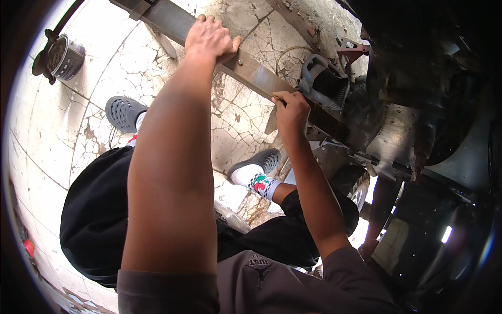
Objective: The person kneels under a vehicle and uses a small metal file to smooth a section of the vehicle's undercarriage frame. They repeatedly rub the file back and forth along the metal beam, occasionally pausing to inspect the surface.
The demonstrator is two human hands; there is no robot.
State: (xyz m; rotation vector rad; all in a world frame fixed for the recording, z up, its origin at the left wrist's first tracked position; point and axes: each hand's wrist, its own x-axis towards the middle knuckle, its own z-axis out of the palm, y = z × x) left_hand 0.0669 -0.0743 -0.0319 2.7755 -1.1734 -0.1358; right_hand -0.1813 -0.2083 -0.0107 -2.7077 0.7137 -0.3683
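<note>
A flat grey metal bar [256, 71] runs aslant across the view, from the upper left down to dark machinery on the right. My left hand [212, 41] lies over its upper part, fingers curled past the far edge and thumb pointing right. A small round bolt head or hole [240, 62] shows on the bar's face just right of that hand. Farther down the bar, my right hand [294, 111] is closed in a pinch at the bar's surface. What its fingertips hold is too small to name, and the bar passes behind this hand.
A grey plastic jug [320, 78] lies beside the bar, near a red metal stand [353, 48]. Dark, greasy vehicle parts [413, 120] fill the right side. At the far left a dark bucket [70, 58] stands on the cracked tile floor [230, 104]. My feet in grey clogs [122, 113] are below the bar.
</note>
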